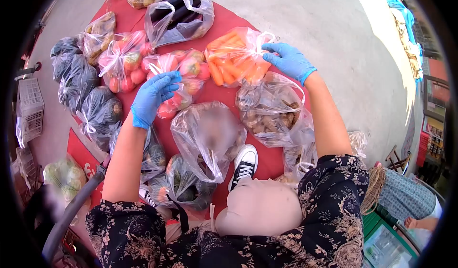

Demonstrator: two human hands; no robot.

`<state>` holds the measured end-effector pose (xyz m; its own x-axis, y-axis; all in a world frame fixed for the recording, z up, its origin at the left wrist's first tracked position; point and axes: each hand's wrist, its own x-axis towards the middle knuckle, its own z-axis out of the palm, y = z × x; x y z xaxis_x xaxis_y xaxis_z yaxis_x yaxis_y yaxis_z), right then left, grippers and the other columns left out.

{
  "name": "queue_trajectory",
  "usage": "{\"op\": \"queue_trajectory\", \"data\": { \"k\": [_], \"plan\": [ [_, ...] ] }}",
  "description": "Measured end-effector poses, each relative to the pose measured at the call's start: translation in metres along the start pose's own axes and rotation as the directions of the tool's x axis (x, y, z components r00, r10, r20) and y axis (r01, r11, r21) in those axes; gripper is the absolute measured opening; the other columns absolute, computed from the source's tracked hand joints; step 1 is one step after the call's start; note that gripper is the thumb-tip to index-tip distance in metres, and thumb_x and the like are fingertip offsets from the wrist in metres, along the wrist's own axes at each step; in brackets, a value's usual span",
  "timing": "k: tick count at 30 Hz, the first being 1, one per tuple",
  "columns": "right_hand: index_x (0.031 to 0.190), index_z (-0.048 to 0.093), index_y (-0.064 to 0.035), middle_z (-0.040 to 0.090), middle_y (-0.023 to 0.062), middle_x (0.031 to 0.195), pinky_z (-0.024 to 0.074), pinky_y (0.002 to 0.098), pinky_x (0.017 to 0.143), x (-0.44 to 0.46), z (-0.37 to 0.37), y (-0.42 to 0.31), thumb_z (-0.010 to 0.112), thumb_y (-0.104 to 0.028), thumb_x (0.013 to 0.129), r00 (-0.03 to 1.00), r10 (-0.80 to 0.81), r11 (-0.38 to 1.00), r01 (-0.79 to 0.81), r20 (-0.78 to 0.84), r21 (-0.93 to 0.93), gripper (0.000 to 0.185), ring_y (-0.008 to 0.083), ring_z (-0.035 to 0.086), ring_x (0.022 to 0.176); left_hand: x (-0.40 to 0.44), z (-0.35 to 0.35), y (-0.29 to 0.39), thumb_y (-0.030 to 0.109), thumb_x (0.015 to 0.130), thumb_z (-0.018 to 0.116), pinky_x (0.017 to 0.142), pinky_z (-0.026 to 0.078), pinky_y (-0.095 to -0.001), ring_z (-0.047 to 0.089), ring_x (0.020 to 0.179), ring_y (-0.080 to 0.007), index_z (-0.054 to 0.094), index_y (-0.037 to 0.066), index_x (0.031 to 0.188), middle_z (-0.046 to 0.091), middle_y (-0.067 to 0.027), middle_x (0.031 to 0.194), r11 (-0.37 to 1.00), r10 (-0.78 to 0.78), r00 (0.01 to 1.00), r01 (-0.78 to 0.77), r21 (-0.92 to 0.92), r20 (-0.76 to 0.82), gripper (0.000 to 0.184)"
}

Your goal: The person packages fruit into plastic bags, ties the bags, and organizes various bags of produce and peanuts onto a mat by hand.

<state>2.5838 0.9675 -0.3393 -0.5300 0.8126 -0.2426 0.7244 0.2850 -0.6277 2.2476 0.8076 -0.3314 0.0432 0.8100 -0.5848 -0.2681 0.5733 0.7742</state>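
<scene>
My left hand, in a blue glove, is loosely curled above the middle bag of tomatoes, its fingers slightly apart and nothing visible in them. My right hand, also gloved in blue, has its fingertips at the white knotted top of a clear bag of carrots and grips it. Another tomato bag lies to the left. Below the carrots, a clear bag holds brown, knobbly produce. A blurred clear bag is nearer my feet.
Bags stand on a red cloth: eggplants at the back, dark bags at the left, a mixed vegetable bag by my shoe. A grey crate is far left, a person's patterned clothing at right.
</scene>
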Motion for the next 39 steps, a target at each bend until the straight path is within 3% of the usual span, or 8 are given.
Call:
{"op": "queue_trajectory", "data": {
  "k": [9, 12, 17, 21, 24, 26, 32, 39],
  "plan": [
    [0.098, 0.063, 0.0004, 0.063, 0.005, 0.083, 0.046, 0.0257, 0.07, -0.14, -0.007, -0.001, 0.056, -0.019, 0.085, 0.911, 0.309, 0.886, -0.171, -0.274, 0.43, 0.024, 0.0119, 0.057, 0.075, -0.007, 0.006, -0.013, 0.021, 0.09, 0.046, 0.077, 0.047, -0.0235, 0.058, 0.091, -0.0106, 0.053, 0.004, 0.117, 0.06, -0.0059, 0.111, 0.987, -0.04, 0.993, 0.057, -0.149, 0.11, 0.033],
    [0.095, 0.063, 0.0004, 0.062, 0.004, 0.081, 0.0459, 0.0248, 0.07, -0.164, 0.022, -0.004, 0.054, -0.018, 0.086, 0.893, 0.448, 0.7, -0.333, -0.026, 0.632, 0.023, 0.0113, 0.056, 0.073, -0.006, 0.021, -0.007, 0.022, 0.09, 0.047, 0.077, 0.047, -0.0231, 0.058, 0.089, -0.0093, 0.054, 0.004, 0.115, 0.06, -0.005, 0.111, 0.994, -0.022, 0.981, 0.041, -0.097, 0.191, 0.031],
    [0.117, 0.051, 0.0001, 0.059, 0.0146, 0.106, 0.0444, 0.0373, 0.084, -0.155, 0.103, 0.037, 0.062, -0.039, 0.076, 0.847, 0.521, 0.84, -0.531, -0.109, -0.11, 0.057, 0.0284, 0.056, 0.096, -0.025, 0.026, 0.009, 0.024, 0.09, 0.049, 0.077, 0.045, -0.0229, 0.057, 0.088, -0.0083, 0.056, 0.006, 0.114, 0.06, -0.0042, 0.11, 0.997, -0.022, 0.969, 0.004, 0.075, 0.245, 0.031],
    [0.12, 0.05, -0.0007, 0.056, 0.0152, 0.114, 0.0441, 0.037, 0.086, -0.129, 0.099, 0.002, 0.058, -0.034, 0.081, 0.651, 0.533, 0.707, -0.693, 0.54, 0.137, 0.052, 0.0263, 0.055, 0.099, -0.057, -0.006, 0.039, 0.027, 0.089, 0.051, 0.081, 0.044, -0.0255, 0.056, 0.09, -0.0102, 0.057, 0.006, 0.111, 0.06, -0.0022, 0.105, 0.873, -0.099, 0.949, -0.062, 0.484, 0.301, 0.032],
    [0.116, 0.052, -0.0012, 0.059, 0.0164, 0.109, 0.0453, 0.0369, 0.083, -0.102, 0.097, -0.059, 0.056, -0.032, 0.082, 0.75, 0.276, 0.953, -0.296, 0.601, -0.068, 0.046, 0.0269, 0.058, 0.098, -0.069, -0.074, 0.041, 0.026, 0.089, 0.052, 0.083, 0.044, -0.0272, 0.055, 0.093, -0.0123, 0.057, 0.003, 0.11, 0.059, -0.0038, 0.105, 0.748, -0.005, 0.932, -0.238, 0.62, 0.363, 0.032],
    [0.114, 0.053, -0.0012, 0.06, 0.0175, 0.105, 0.0458, 0.0371, 0.083, -0.086, 0.094, -0.104, 0.055, -0.031, 0.081, 0.805, 0.086, 0.976, 0.05, 0.587, -0.21, 0.044, 0.0282, 0.059, 0.096, -0.083, -0.122, 0.04, 0.025, 0.088, 0.053, 0.083, 0.045, -0.0271, 0.054, 0.094, -0.0128, 0.057, 0.001, 0.109, 0.059, -0.0057, 0.104, 0.758, -0.04, 0.987, -0.072, 0.649, 0.157, 0.032],
    [0.112, 0.053, -0.0027, 0.061, 0.019, 0.095, 0.047, 0.038, 0.078, -0.046, 0.13, -0.212, 0.055, -0.031, 0.082, 0.697, -0.128, 0.927, 0.338, 0.706, -0.165, 0.041, 0.0323, 0.06, 0.088, -0.142, -0.225, -0.037, 0.023, 0.086, 0.055, 0.085, 0.043, -0.0273, 0.054, 0.093, -0.0128, 0.056, 0.001, 0.108, 0.059, -0.0054, 0.101, 0.818, -0.023, 0.988, 0.106, 0.565, -0.153, 0.031],
    [0.11, 0.051, -0.0028, 0.058, 0.0222, 0.1, 0.0452, 0.0439, 0.08, -0.032, 0.208, -0.258, 0.053, -0.031, 0.081, 0.649, -0.283, 0.851, 0.509, 0.706, -0.128, 0.04, 0.0369, 0.057, 0.092, -0.159, -0.213, -0.126, 0.032, 0.078, 0.06, 0.093, 0.039, -0.0375, 0.05, 0.108, -0.0332, 0.052, 0.002, 0.116, 0.053, -0.0199, 0.115, 0.321, 0.068, 0.996, 0.024, 0.947, -0.048, 0.049]
  ]
}}
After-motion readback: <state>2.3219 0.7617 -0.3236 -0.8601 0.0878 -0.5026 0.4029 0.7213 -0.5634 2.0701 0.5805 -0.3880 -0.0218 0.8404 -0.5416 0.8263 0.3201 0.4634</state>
